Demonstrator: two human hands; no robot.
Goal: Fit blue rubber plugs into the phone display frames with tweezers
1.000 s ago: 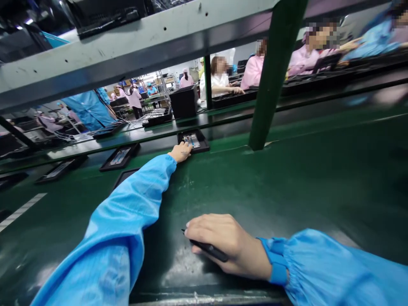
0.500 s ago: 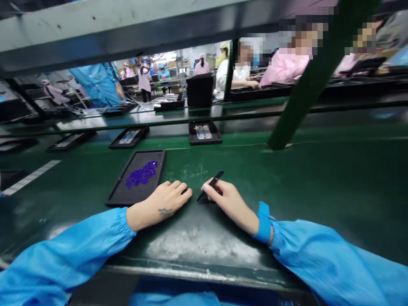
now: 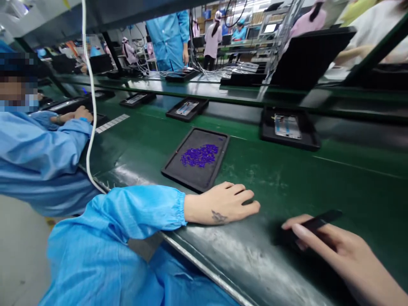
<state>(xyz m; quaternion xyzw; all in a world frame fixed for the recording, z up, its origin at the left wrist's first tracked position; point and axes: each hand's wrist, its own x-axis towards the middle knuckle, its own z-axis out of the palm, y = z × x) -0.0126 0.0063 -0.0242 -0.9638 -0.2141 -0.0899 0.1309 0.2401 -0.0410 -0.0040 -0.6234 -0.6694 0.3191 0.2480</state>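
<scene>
On the green counter [image 3: 270, 182], note a black tray [image 3: 191, 176] just beside the left hand [image 3: 228, 204], with purple bits [image 3: 199, 156] spread in a patch mid-tray. Find the left hand palm down, fingers loosely parted, gripping nothing; cannot tell whether touching the tray's near corner. See the right hand [image 3: 344, 248] pinched, thumb against fingers, on black tweezers [image 3: 330, 217] (so judged by shape); cannot make out the tips for shadow and blur. Note a panel [image 3: 295, 127] in a second tray [image 3: 307, 145], farther back. Judge the step in hand as a ready stage: tweezers gripped, but well apart from both bits and panel. For lifting a bit, would call for tips brought across to the tray and narrowed onto one piece, without scattering neighbours.
</scene>
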